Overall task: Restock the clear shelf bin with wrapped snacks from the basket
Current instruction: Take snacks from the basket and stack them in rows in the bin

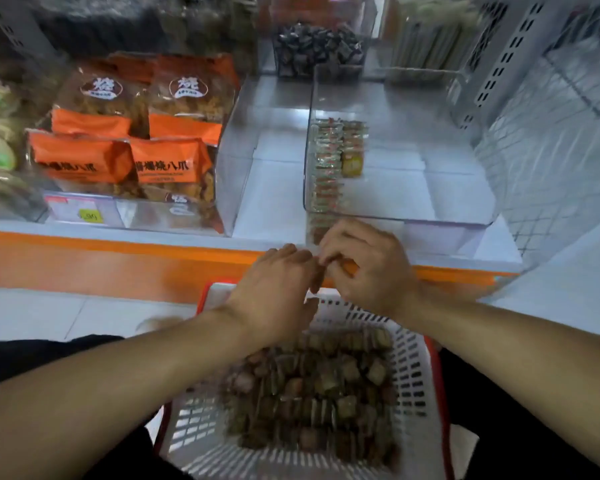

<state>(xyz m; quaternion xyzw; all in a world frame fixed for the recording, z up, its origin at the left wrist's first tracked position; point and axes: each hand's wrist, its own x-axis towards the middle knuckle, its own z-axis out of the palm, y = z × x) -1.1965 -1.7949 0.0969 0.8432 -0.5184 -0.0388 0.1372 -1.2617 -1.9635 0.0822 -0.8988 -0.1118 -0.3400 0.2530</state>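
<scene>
- The wrapped snacks (319,386) lie heaped in the white slotted basket (409,375) below your forearms; a short row already stands on edge along the left wall of the clear shelf bin (395,216) on the shelf (118,258) ahead.
- Your left hand (274,289) and right hand (364,268) meet over the basket's far rim, just in front of the bin. Both have curled fingers, fingertips touching; something orange shows under the right fingers, but blur hides whether either hand holds a snack, so I cannot tell.
- Expect each packet to be light, small and slick in its film wrapper, with a firm block inside.
- Pinch across the flat faces, not the crimped ends, which will likely slide.
- Gather several into a stack between thumb and fingers; loose ones will probably fan out and topple in the bin.
</scene>
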